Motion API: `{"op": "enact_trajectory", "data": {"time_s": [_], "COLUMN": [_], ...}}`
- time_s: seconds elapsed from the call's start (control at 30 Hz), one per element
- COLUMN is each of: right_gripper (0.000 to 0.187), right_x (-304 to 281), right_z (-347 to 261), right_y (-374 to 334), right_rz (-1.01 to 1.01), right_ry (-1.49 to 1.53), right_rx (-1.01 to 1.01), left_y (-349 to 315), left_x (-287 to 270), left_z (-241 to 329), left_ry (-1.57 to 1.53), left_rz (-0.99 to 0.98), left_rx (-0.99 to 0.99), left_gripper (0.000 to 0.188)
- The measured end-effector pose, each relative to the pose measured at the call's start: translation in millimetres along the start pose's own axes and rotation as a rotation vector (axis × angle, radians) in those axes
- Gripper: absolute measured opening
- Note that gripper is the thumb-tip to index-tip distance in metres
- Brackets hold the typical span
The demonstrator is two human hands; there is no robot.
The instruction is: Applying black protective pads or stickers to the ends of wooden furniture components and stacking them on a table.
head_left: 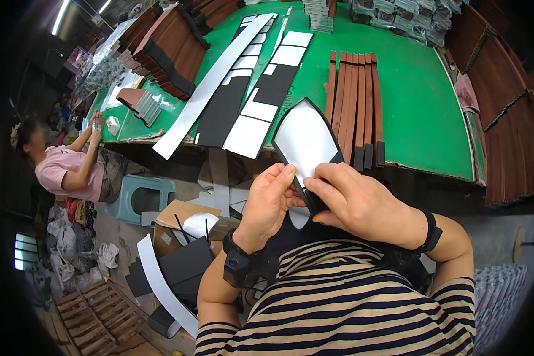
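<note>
In front of my chest I hold a white panel with black edging (305, 133), its pointed end reaching up over the table edge. My left hand (268, 199) pinches its left edge between thumb and fingers. On the other side, my right hand (362, 199) grips the black border, thumb and forefinger close to the left fingertips. The panel's lower part is partly covered by my hands. Black sheets with white patches (267, 98) lie just beyond it on the green table (412, 113), with a long white strip (210, 89) along their left.
Reddish-brown strips with black ends (356, 107) lie right of the panel. Stacked brown pieces (169, 50) and wrapped bundles (406, 18) stand farther back. A person in pink (71, 169) works at left by a blue-green stool (139, 196). Below sits an open cardboard box (166, 240) with scraps.
</note>
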State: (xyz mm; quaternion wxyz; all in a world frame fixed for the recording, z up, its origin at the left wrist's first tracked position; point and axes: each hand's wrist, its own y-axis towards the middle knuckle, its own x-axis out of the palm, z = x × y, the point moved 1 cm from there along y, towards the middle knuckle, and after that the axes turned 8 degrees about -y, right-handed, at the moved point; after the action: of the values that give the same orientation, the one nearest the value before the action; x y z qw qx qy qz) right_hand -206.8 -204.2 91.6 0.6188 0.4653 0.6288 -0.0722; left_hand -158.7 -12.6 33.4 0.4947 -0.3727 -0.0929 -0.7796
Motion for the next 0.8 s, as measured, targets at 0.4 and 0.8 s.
{"op": "enact_trajectory", "data": {"time_s": [0.4,0.8], "right_gripper": [0.027,0.047], "right_x": [11,23], "right_z": [3,11], "right_y": [-3,-11], "right_rz": [0.219,0.352], "right_ry": [-0.103,0.610], "right_rx": [-0.165,0.008], "left_y": [0,7], "left_x": [-1,-21], "left_z": [-5,25], "left_ry": [-0.125,-0.188], "left_rz": [0.025,0.141], "left_rx": [-0.040,0.322], "left_gripper": [0.021,0.025]}}
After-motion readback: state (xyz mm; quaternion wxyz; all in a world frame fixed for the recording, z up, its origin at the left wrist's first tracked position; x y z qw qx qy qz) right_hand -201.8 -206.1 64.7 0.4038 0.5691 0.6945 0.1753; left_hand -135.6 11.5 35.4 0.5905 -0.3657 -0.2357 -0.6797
